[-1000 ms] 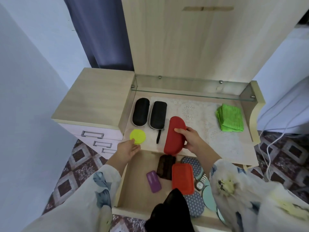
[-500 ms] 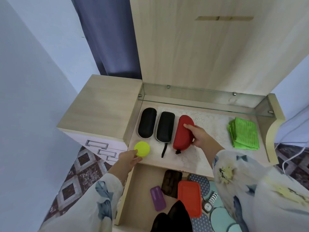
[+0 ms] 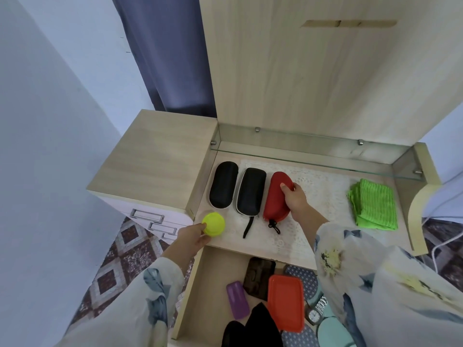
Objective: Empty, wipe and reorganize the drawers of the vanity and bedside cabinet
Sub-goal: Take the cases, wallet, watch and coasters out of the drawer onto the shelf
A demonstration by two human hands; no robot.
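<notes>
On the vanity top (image 3: 325, 229) a red glasses case (image 3: 275, 196) lies beside two black cases (image 3: 223, 187) (image 3: 251, 194), all in a row. My right hand (image 3: 295, 200) grips the red case from its right side, thumb on top. My left hand (image 3: 193, 237) pinches a round yellow-green container (image 3: 214, 224) at the top's front left corner. Below, the open drawer (image 3: 213, 271) holds a purple case (image 3: 237, 300), a dark brown wallet (image 3: 259, 274), an orange box (image 3: 285, 301), a watch (image 3: 316, 313) and patterned round pads.
A folded green cloth (image 3: 373, 205) lies at the right of the vanity top. A glass shelf (image 3: 313, 156) runs along the back. The bedside cabinet (image 3: 155, 156) with closed drawers stands to the left. A white cable (image 3: 436, 244) trails on the patterned floor at right.
My right hand carried the red case from the front edge back into line beside the black cases. My left hand stayed at the yellow-green container.
</notes>
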